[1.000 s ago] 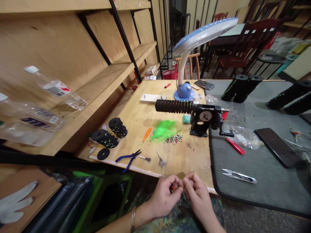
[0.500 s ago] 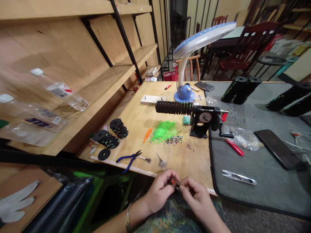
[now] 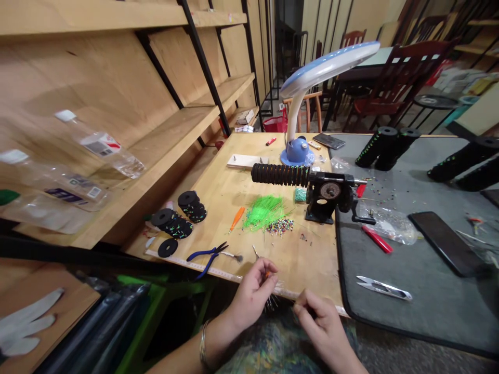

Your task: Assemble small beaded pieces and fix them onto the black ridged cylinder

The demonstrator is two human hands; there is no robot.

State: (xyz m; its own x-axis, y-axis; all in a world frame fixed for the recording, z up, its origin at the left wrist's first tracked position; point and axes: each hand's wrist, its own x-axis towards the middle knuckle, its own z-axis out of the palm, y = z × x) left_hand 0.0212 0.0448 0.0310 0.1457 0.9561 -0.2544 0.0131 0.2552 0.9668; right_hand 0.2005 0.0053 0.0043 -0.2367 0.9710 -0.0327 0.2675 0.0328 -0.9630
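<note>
My left hand (image 3: 251, 292) is closed round a small bundle of thin, pale wire-like strands (image 3: 272, 303). The strands poke out below the fingers, and a bit of orange shows at the fingertips. A short way to the right, my right hand (image 3: 322, 319) is held in a pinch; anything between its fingertips is too small to make out. Just beyond the left hand on the wooden table (image 3: 312, 270) lies a partly covered thin tuft. Blue-handled pliers (image 3: 210, 254) lie to its left, beside another brush-like tuft (image 3: 234, 256).
Bright green strands (image 3: 265, 210) and mixed beads (image 3: 279, 225) lie mid-table, with an orange screwdriver-like tool (image 3: 237, 219). Behind stand a black hand-cranked winder (image 3: 323, 195) and a desk lamp (image 3: 298, 150). Black foam spools (image 3: 171, 222) sit left; silver thread snips (image 3: 384, 288) lie on the grey mat (image 3: 366, 254).
My hands have moved apart: the left went slightly up and left with the bundle, the right a little right and down. The strands now show below the left hand.
</note>
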